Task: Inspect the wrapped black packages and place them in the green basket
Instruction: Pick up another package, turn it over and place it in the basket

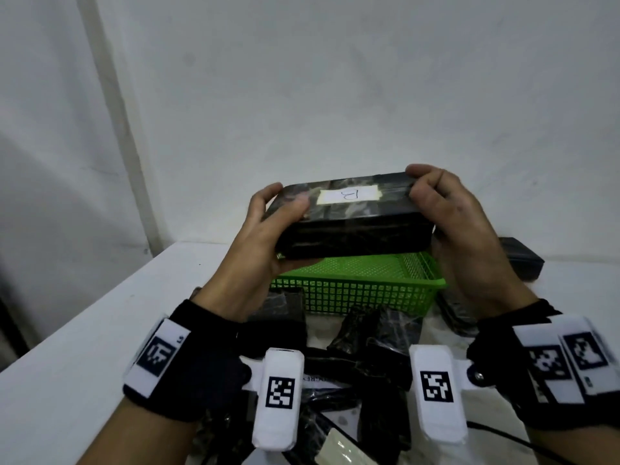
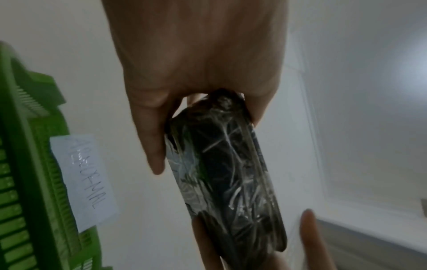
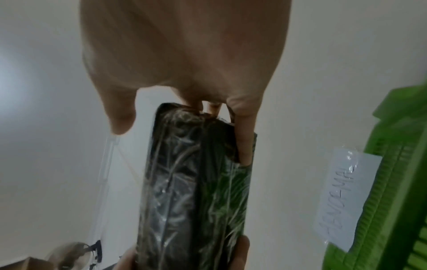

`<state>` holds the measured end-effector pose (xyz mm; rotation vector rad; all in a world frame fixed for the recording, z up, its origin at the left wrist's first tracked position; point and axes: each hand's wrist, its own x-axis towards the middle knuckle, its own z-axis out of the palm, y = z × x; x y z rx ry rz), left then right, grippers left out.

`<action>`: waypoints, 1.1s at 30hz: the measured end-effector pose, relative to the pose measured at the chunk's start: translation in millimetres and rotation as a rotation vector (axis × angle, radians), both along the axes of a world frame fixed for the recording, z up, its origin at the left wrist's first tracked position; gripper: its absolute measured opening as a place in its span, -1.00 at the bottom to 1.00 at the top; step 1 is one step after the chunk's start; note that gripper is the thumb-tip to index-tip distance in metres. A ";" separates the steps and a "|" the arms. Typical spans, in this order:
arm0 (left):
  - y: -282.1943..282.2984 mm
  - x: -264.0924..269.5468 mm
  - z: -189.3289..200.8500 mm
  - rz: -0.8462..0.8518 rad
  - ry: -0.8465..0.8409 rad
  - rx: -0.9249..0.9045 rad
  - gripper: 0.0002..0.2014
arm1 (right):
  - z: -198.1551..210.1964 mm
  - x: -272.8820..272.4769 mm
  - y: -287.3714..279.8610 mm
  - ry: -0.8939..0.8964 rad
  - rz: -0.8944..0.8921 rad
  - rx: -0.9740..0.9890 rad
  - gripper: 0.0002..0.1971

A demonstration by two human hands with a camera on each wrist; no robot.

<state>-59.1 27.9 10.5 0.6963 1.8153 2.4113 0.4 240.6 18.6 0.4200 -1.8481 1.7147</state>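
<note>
Your head camera looks forward and down from above your wrists, taking in the white table (image 1: 84,347), the wall and the green basket (image 1: 355,290) a little ahead. Each wrist camera looks along its palm from very close, filling its upper frame with skin. All three views share the wrapped package (image 1: 352,216) and the basket; both wrist views catch the basket's paper label (image 2: 85,182).

Your way down into the green basket (image 1: 355,293) lies open beneath the held package (image 1: 352,219), while wrapped black packages (image 1: 375,344) crowd the bench (image 1: 84,347) in front of it.
</note>
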 end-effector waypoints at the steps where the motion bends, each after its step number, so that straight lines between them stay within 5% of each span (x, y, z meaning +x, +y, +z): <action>1: -0.8 -0.4 -0.2 -0.008 -0.006 0.013 -0.24 | -0.6 -2.3 -1.9 -0.006 0.002 -0.028 -0.70; 7: -4.0 -5.5 -2.6 0.024 0.091 -0.013 -0.15 | -7.0 -10.3 0.4 -0.183 -0.084 -0.001 -0.16; 14: -0.6 -1.8 -6.8 0.061 0.214 -0.058 -0.24 | -8.1 -8.4 -0.4 -0.131 -0.061 0.000 -0.17; 17: -0.9 -0.2 -2.1 0.001 0.096 0.061 -0.42 | -5.6 -2.4 2.6 -0.079 -0.041 0.102 -0.17; 22: -2.6 2.6 -0.6 -0.046 -0.039 0.004 -0.40 | -1.5 3.5 4.7 -0.041 -0.026 0.221 -0.15; 27: -3.3 8.4 2.4 -0.110 0.047 -0.052 -0.68 | -3.9 4.3 0.8 -0.102 -0.208 0.276 -0.14; 33: 6.3 19.4 3.4 -0.136 0.107 -0.120 -0.53 | -9.9 -2.4 -2.5 -0.194 -0.299 0.342 -0.05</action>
